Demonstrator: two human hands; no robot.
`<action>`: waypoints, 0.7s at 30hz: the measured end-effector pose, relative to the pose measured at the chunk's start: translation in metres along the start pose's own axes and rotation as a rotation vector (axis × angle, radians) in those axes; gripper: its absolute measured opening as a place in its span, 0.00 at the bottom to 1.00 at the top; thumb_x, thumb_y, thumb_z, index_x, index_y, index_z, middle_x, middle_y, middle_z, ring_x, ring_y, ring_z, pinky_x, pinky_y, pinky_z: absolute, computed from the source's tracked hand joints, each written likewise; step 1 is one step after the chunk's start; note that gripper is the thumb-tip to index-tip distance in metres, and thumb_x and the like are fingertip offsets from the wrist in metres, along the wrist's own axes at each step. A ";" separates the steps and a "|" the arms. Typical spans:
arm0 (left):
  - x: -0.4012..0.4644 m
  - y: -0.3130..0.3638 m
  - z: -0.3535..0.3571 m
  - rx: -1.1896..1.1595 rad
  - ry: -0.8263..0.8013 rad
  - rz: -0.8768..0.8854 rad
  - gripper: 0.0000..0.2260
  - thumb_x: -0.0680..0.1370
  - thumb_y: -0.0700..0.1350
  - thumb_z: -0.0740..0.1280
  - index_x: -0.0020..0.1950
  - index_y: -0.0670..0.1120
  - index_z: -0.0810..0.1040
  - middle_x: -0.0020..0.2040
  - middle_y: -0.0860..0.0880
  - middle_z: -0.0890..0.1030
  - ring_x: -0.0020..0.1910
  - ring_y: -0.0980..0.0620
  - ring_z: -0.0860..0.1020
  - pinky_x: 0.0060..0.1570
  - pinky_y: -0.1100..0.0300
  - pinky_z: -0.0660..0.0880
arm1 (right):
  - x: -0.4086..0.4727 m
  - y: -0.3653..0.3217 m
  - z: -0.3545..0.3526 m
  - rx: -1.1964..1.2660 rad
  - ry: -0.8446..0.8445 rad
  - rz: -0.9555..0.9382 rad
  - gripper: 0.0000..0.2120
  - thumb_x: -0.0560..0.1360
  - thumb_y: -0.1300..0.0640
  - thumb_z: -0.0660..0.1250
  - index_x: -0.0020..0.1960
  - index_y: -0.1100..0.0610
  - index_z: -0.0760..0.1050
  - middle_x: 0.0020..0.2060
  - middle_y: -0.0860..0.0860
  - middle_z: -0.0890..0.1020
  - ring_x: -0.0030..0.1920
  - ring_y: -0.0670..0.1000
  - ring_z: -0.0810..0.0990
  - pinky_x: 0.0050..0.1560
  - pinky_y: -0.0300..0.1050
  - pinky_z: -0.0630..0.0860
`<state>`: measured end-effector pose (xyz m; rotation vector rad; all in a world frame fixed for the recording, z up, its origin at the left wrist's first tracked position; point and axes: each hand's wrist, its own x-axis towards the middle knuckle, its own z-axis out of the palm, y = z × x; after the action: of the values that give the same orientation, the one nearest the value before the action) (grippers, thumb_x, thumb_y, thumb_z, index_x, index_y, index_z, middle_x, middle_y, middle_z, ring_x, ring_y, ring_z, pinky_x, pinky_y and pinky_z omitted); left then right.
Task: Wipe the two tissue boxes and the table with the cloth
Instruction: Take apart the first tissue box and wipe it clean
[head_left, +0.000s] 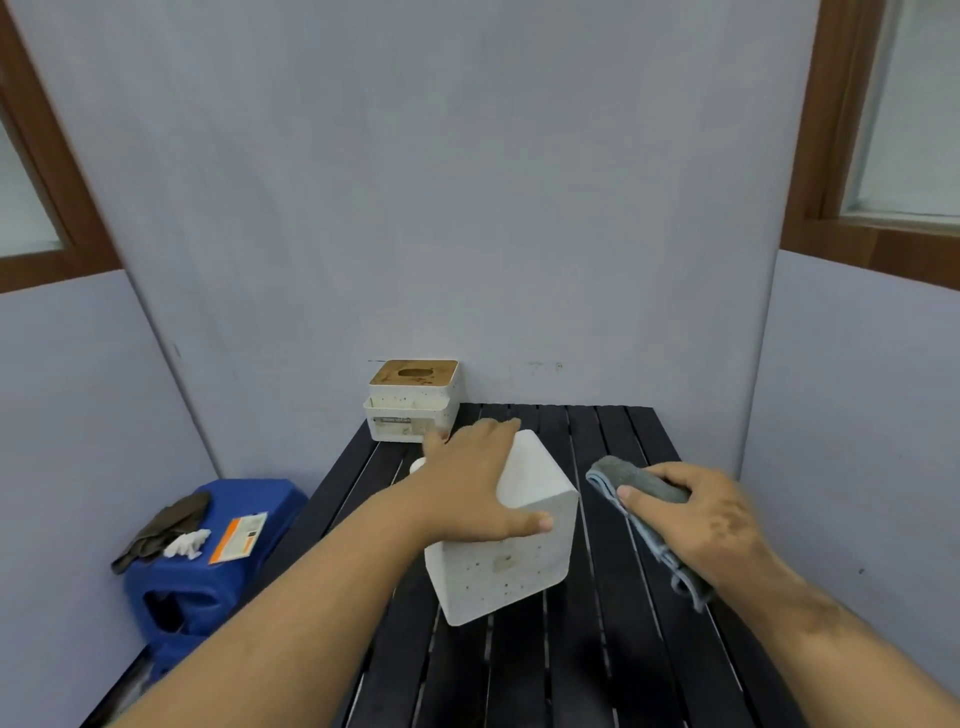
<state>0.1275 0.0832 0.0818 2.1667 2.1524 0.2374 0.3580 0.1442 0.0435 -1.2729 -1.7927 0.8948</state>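
White speckled tissue box (511, 551) sits tilted mid-desk (613, 649), our left hand (475, 486) gripping it; right hand (704, 514) fingers clutch the cloth (641, 480) just beside. Next we wipe its near face.

place: plain room corner, likely a small office or home | evidence: bare grey-lilac walls (467, 182); wood-framed windows (893, 130); black slatted tabletop (597, 649); blue plastic stool (218, 545)
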 end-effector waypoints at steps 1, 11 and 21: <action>0.013 0.007 -0.001 0.069 -0.035 0.017 0.47 0.71 0.71 0.67 0.80 0.48 0.54 0.75 0.50 0.66 0.75 0.46 0.64 0.75 0.39 0.52 | 0.002 0.001 -0.002 -0.003 0.010 0.018 0.04 0.74 0.53 0.74 0.41 0.51 0.82 0.31 0.53 0.84 0.27 0.48 0.80 0.25 0.37 0.76; 0.050 0.023 -0.018 0.189 -0.147 -0.027 0.35 0.70 0.68 0.71 0.70 0.51 0.66 0.65 0.50 0.76 0.64 0.46 0.74 0.67 0.44 0.62 | 0.011 0.009 -0.007 -0.030 -0.022 0.079 0.08 0.74 0.51 0.74 0.40 0.55 0.82 0.33 0.52 0.84 0.33 0.48 0.80 0.30 0.36 0.72; -0.043 -0.026 -0.026 -0.249 0.057 -0.099 0.51 0.64 0.61 0.78 0.79 0.60 0.51 0.72 0.66 0.61 0.72 0.52 0.61 0.71 0.50 0.66 | 0.003 0.010 0.000 -0.016 -0.056 0.110 0.09 0.75 0.51 0.73 0.39 0.55 0.82 0.35 0.55 0.84 0.33 0.51 0.82 0.34 0.42 0.80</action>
<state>0.0979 0.0387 0.1010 1.9346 2.1216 0.5347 0.3619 0.1493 0.0358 -1.3805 -1.7906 0.9876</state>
